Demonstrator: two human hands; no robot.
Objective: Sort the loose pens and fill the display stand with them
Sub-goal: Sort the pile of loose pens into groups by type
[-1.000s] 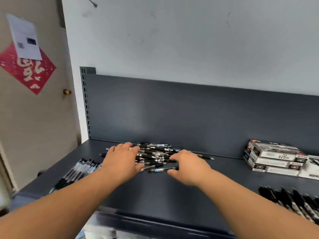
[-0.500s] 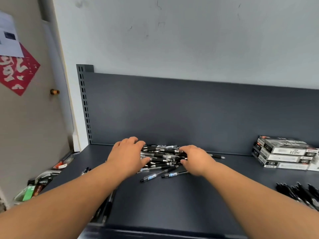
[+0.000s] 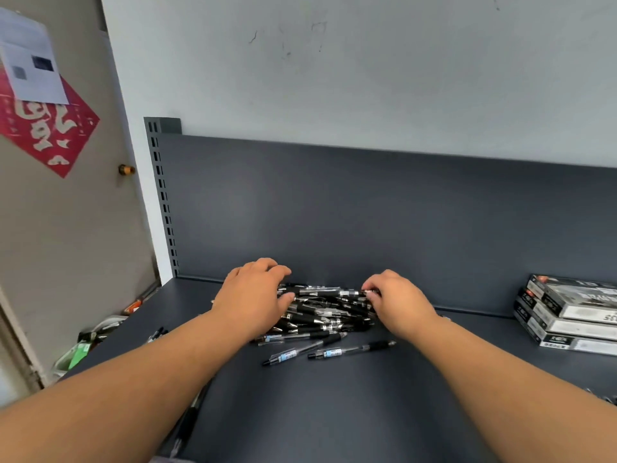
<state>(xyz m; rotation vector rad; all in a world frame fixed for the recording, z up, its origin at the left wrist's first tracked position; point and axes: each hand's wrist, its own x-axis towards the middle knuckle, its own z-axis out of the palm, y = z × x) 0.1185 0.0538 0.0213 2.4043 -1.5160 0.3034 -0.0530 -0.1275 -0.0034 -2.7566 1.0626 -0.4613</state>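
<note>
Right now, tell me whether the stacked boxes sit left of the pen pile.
No, the stacked boxes lie at the right end of the shelf, well to the right of the pen pile.

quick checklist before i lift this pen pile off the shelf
1. Left hand at the left end of the pen pile: ok.
2. Right hand at the right end: ok.
3. Grip closed round the pens: cannot tell, the fingers hide it.
4. All pens gathered: not ok, stray pens lie on the shelf in front of the pile.
5. Display stand in view: not ok, none visible.
6. Stacked boxes apart from the pile: ok.
</note>
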